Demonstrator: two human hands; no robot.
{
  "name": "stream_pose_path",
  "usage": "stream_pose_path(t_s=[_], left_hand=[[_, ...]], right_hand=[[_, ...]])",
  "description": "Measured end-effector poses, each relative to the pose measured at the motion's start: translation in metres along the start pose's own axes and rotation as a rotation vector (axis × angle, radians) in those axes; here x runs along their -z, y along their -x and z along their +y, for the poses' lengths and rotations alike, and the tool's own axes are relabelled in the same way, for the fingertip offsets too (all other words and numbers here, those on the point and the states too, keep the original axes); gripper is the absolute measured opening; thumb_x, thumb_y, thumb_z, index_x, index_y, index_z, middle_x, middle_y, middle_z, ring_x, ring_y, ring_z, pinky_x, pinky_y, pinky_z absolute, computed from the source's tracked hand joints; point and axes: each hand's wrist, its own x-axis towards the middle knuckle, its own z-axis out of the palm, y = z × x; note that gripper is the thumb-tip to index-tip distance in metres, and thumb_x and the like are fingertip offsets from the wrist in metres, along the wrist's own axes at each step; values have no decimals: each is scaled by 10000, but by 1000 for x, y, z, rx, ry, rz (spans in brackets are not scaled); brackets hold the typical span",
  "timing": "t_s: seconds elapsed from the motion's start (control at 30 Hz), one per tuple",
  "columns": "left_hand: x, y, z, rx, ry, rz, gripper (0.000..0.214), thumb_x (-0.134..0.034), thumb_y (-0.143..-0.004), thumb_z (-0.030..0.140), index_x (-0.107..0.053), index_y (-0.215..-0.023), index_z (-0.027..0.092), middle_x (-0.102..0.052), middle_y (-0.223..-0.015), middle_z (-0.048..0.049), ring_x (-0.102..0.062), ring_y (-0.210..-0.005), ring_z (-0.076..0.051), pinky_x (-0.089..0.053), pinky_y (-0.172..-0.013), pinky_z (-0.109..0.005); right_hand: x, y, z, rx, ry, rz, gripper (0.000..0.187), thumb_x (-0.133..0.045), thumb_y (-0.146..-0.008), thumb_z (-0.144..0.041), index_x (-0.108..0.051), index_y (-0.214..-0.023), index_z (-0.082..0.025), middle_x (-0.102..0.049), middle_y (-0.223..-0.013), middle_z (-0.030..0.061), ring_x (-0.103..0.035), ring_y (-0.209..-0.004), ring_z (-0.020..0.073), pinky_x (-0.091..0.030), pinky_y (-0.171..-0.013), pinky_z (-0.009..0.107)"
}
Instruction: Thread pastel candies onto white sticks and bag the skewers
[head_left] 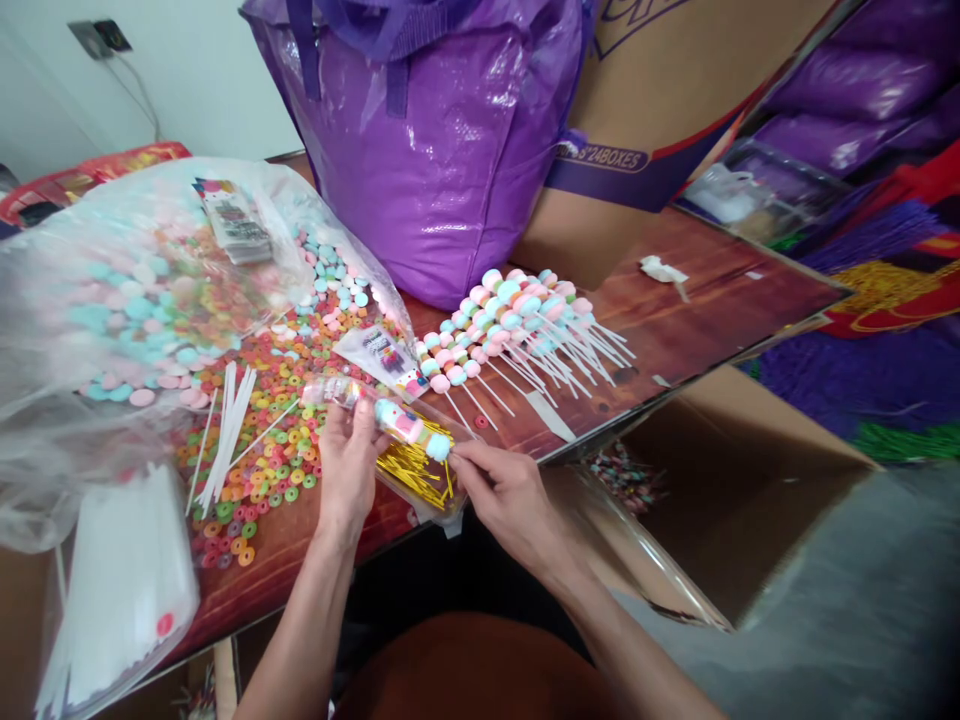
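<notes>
My left hand [346, 462] is closed around a candy skewer [401, 423] wrapped in a clear sleeve, gripping it near its upper end. My right hand [504, 487] pinches the skewer's lower end close to the last blue sweet. Just under both hands lies a bundle of gold twist ties [417, 468] in a clear bag. A pile of finished pink, blue and white candy skewers [514, 312] rests on the wooden table [697, 320], beyond my right hand.
A big clear bag of pastel sweets [142, 300] and loose coloured ring candies [277, 440] cover the left side, with white sticks [225, 430] and a stack of clear sleeves [120, 590]. A purple bag [442, 150] stands behind. An open cardboard box [720, 500] sits at right.
</notes>
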Motion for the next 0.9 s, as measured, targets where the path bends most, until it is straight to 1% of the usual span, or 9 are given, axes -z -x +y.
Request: stream_pose_path(t_s=[0.07,0.23,0.33,0.43,0.5,0.6,0.7,0.83,0.9], left_hand=[[-7,7,-3,25,12,-25,399,-817,-719,439,-648,-976,185,-737,-888,-33,-709,-759,-135,-554,-735,-248],[-20,20,-9,95,37,-95,371,-801,-744,427,-647,-976,181,-747,-904,-47,-720,-807,-159,-560,-774,-281],[-18,17,-5,116,77,-102,372,-825,-712,428,-658,-924,172,-751,-906,-56,-724,-830,-167,-564,-784,-285],[-13,12,0,112,95,-74,379,-845,-689,418,-669,-915,170,-752,-907,-59,-725,-832,-164,-566,-794,-288],[-13,12,-1,119,87,-81,377,-847,-690,409,-678,-930,172,-749,-893,-53,-722,-813,-160,-567,-791,-291],[-16,18,-8,138,61,-113,341,-834,-710,394,-700,-929,170,-738,-860,-39,-704,-763,-145,-560,-759,-273],[-18,24,-12,108,52,-85,290,-826,-716,398,-718,-845,162,-726,-801,-25,-675,-712,-128,-545,-715,-241],[-15,28,-9,105,60,-98,294,-808,-730,415,-750,-863,159,-751,-875,-63,-696,-827,-176,-552,-791,-282],[-14,31,-10,128,57,-131,288,-786,-756,413,-760,-894,162,-757,-936,-82,-701,-915,-209,-551,-848,-313]], right_hand=[[-8,-1,1,42,37,18,275,-480,-957,-195,-647,-740,-177,-610,-646,-7,-540,-577,110,-402,-590,216],[-27,-9,2,185,185,123,329,-404,-978,-175,-625,-734,-173,-651,-693,46,-596,-646,143,-436,-645,238],[-23,-8,1,120,189,119,291,-454,-986,-232,-635,-764,-185,-690,-736,46,-617,-667,142,-443,-662,232],[-13,-2,-2,14,186,36,295,-490,-981,-268,-625,-729,-197,-670,-681,14,-567,-573,118,-412,-586,219],[-12,0,-5,-8,189,-9,319,-463,-986,-262,-619,-715,-197,-641,-633,7,-541,-530,118,-398,-550,223],[-23,-3,-9,23,164,13,287,-415,-996,-242,-671,-880,-183,-681,-701,44,-604,-591,153,-445,-597,247],[-35,-10,-13,65,100,71,278,-397,-990,-215,-669,-1038,-179,-724,-850,91,-663,-748,194,-486,-703,280],[-41,-15,-16,-20,-48,33,243,-424,-992,-242,-646,-900,-203,-700,-799,44,-627,-700,168,-462,-671,269],[-45,-15,-18,-104,-128,89,229,-428,-998,-275,-616,-889,-202,-686,-810,32,-611,-720,162,-453,-683,270]])
